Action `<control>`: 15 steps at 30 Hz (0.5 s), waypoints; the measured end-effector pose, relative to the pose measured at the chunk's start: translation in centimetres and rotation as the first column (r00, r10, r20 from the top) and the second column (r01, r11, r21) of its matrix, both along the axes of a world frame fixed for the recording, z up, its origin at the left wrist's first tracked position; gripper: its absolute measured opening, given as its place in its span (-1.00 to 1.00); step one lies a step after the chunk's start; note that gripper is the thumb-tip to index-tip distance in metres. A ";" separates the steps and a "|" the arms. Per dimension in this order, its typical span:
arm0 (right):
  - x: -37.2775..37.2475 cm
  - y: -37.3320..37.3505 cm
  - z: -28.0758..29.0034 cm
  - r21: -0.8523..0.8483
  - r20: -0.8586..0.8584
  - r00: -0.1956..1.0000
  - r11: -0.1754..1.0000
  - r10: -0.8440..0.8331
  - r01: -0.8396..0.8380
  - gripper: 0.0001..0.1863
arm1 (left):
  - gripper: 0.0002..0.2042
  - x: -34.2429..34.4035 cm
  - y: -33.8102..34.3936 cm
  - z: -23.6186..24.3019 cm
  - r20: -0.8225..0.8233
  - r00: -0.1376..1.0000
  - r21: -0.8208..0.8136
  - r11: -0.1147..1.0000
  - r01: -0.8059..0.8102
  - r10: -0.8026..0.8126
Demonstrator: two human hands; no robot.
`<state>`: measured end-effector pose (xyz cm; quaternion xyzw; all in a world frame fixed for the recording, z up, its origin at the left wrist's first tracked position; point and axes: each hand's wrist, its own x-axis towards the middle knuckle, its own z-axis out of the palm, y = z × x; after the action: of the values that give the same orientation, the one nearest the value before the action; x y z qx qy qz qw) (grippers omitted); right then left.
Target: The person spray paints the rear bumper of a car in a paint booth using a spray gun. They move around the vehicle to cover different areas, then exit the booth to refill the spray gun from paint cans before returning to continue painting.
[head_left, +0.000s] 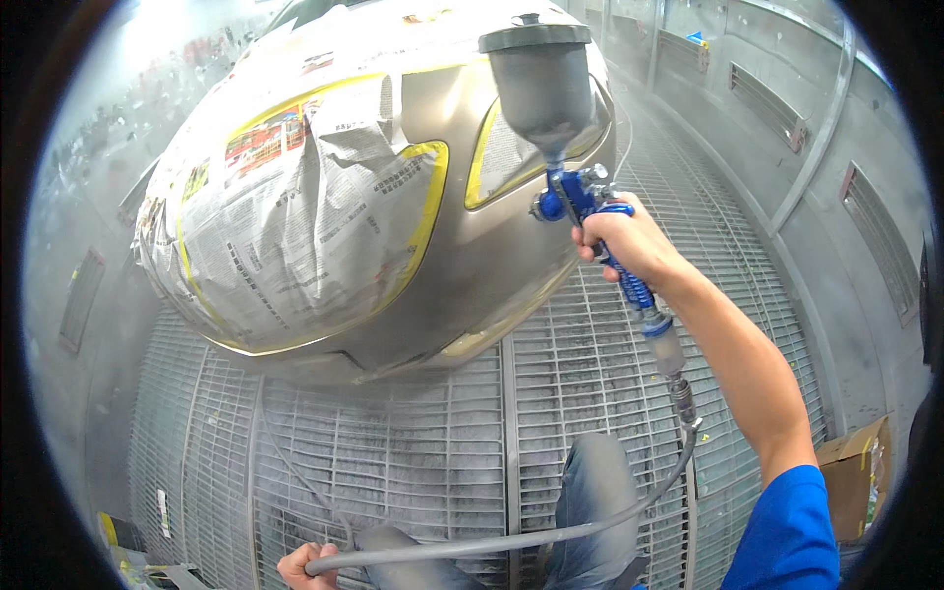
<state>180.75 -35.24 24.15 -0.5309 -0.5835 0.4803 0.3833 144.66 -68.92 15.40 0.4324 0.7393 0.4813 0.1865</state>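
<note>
My right hand (634, 241) grips the blue handle of a spray gun (580, 197) with a grey paint cup (539, 79) on top. Its nozzle faces the bronze bumper (472, 265) of a car front. Newspaper (295, 216) and yellow tape mask the grille and a headlight. A grey air hose (551, 531) runs from the gun's base, past a clear filter, down to my left hand (305, 565), which holds it near the lower edge. My knees in jeans (590, 492) show below.
A metal grate floor (413, 452) lies under the car. Grey booth walls with vents (787, 108) stand to the right. A cardboard box (855, 472) sits at the lower right, and a wall panel (79, 295) is at the left.
</note>
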 end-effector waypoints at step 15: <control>-12.9 -4.5 -1.4 -0.108 -0.308 0.858 0.881 0.411 -0.461 -0.78 | -0.73 -9.5 -7.1 -6.7 0.396 0.901 0.223 0.934 -0.279 0.175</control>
<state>167.83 -39.77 22.73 -0.3442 -0.5846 0.6739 0.2927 135.20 -75.98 8.67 0.2654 0.6626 0.6704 0.2027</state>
